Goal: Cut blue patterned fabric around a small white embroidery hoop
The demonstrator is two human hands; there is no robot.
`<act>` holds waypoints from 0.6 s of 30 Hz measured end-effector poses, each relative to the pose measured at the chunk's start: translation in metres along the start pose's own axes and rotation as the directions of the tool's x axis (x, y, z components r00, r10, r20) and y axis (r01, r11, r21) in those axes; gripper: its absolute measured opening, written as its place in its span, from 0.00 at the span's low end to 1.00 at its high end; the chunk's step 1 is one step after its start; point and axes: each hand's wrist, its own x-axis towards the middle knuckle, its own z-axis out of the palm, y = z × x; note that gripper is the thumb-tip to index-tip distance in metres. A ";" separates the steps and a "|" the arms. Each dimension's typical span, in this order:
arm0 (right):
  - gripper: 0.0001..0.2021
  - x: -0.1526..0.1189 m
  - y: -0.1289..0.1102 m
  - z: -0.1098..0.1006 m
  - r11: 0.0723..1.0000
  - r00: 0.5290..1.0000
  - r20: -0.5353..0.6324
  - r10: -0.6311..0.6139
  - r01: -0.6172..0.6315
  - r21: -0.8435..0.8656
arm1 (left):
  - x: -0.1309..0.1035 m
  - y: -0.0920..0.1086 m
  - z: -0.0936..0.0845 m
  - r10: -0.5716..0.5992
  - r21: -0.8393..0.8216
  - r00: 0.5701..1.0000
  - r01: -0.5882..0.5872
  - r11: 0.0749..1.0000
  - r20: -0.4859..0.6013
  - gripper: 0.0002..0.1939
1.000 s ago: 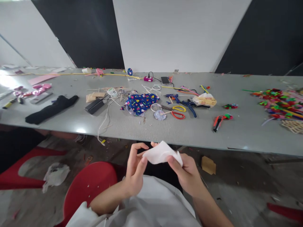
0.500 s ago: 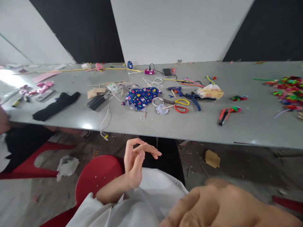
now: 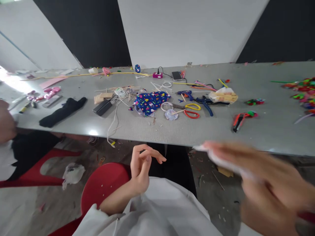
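My left hand hovers over my lap, its fingers loosely bent and apart, with nothing in it. At the right, my right hand is smeared by motion, its fingers stretched to the left near the table's front edge. A thin white piece, like tissue or paper, runs along under those fingers; blur hides its exact kind. On the table beyond lie a blue patterned cloth piece, scissors with yellow and red handles, blue-handled pliers, a blue glue gun and an orange-and-black cutter.
The grey table spans the view. On it lie a black cloth, a black box with a cable, a phone and a colourful fuzzy pile. A red stool stands left; another person sits farther left.
My right hand has swung up from the bottom edge to near the table edge, and the white piece now shows with it. My left hand keeps nearly the same pose.
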 end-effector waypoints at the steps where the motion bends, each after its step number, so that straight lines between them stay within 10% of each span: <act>1: 0.20 0.026 0.018 -0.004 0.991 0.997 0.024 -0.079 0.081 -0.103 | 0.001 -0.002 -0.004 -0.010 0.005 1.000 0.010 1.000 -0.010 0.08; 4: 0.20 0.112 0.095 -0.018 0.936 0.979 -0.061 -0.196 0.168 -0.310 | 0.005 -0.008 -0.012 -0.020 0.034 0.999 0.021 0.999 -0.036 0.07; 7: 0.11 0.176 0.183 -0.031 0.867 0.999 -0.018 0.044 -0.048 -0.496 | 0.006 -0.013 -0.014 -0.013 0.056 0.998 0.017 0.998 -0.058 0.06; 10: 0.27 0.203 0.247 -0.037 0.701 0.975 0.000 0.222 -0.159 -0.695 | 0.006 -0.016 -0.012 -0.031 0.083 0.998 0.036 0.996 -0.056 0.06; 18: 0.20 0.210 0.277 -0.038 0.578 0.961 0.046 0.273 -0.126 -0.806 | 0.010 -0.019 -0.019 -0.092 0.181 0.994 0.102 0.978 -0.064 0.05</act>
